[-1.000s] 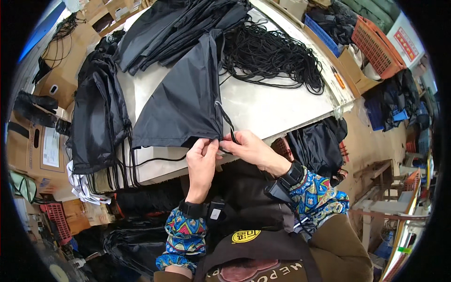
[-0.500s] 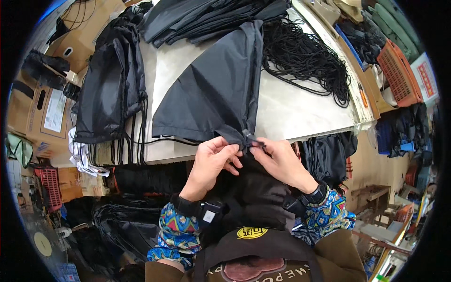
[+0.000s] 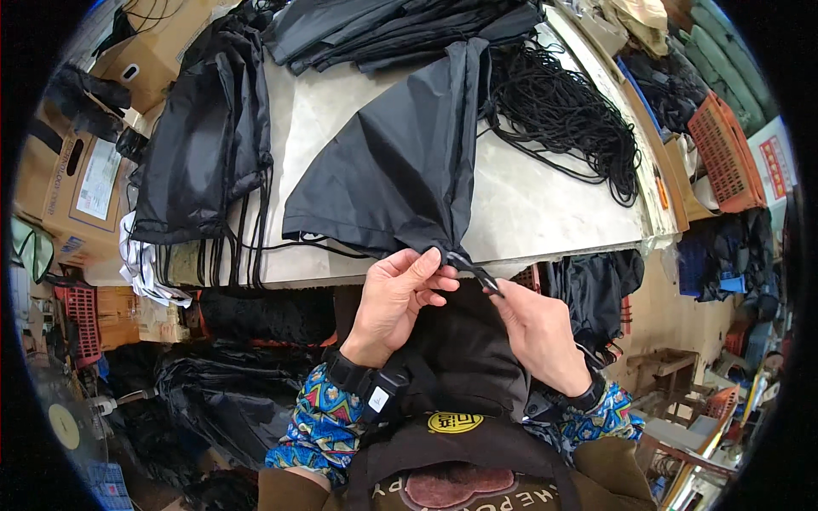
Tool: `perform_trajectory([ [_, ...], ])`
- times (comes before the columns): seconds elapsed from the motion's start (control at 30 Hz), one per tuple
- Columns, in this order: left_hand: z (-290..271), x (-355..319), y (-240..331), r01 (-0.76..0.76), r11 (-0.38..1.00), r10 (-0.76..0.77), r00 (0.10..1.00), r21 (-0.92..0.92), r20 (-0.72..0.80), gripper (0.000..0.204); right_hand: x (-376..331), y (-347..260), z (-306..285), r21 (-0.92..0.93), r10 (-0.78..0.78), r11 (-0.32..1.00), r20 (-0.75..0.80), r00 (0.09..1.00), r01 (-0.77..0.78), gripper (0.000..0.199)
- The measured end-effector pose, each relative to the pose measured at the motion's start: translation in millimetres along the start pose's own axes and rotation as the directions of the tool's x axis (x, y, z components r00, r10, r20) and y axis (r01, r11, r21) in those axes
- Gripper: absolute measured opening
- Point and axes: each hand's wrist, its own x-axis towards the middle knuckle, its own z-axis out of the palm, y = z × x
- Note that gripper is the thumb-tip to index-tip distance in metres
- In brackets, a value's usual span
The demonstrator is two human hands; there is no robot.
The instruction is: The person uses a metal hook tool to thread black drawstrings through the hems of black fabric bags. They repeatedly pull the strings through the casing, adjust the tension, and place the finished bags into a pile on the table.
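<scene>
Of the 2 hands, the left hand [image 3: 394, 298] is nearer the black bag [image 3: 396, 140], its grip pinching the bag's corner, the long side running away over the counter [image 3: 554, 196], while the right hand [image 3: 538, 332] pinches the dark cord [image 3: 486, 278] right of that grip.

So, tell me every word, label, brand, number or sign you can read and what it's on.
I won't copy wording, but text stands here:
Round yellow emblem on black fabric apron: dark characters.
Brown fabric top: pale letters, partly cut off.
White rectangular paper label on brown cardboard box: too small to read.
Same box: blue printing, unclear.
White flat sign, far right: red characters, blurred.
Small white tag on black wrist device: mark too small.
</scene>
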Motion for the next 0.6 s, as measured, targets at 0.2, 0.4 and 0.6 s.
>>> perform_trajectory([
  [0.2, 6.2, -2.4, -1.0, -0.098, 0.993, 0.099, 0.995, 0.069, -0.016, 0.017, -10.5, 6.0, 2.5, -0.142, -0.062, 0.988, -0.009, 0.998, 0.060, 0.014],
  [0.4, 7.8, -7.7, 0.5, -0.207, 0.955, 0.216, 0.976, 0.210, -0.020, 0.018, -7.9, 5.2, 3.2, -0.072, -0.060, 0.996, 0.021, 0.998, 0.061, 0.013],
  [0.6, 6.1, -8.7, -0.3, -0.221, 0.967, 0.230, 0.971, 0.124, -0.066, 0.018, -7.6, 1.4, 2.4, -0.018, 0.019, 1.000, 0.084, 0.996, -0.018, 0.015],
])
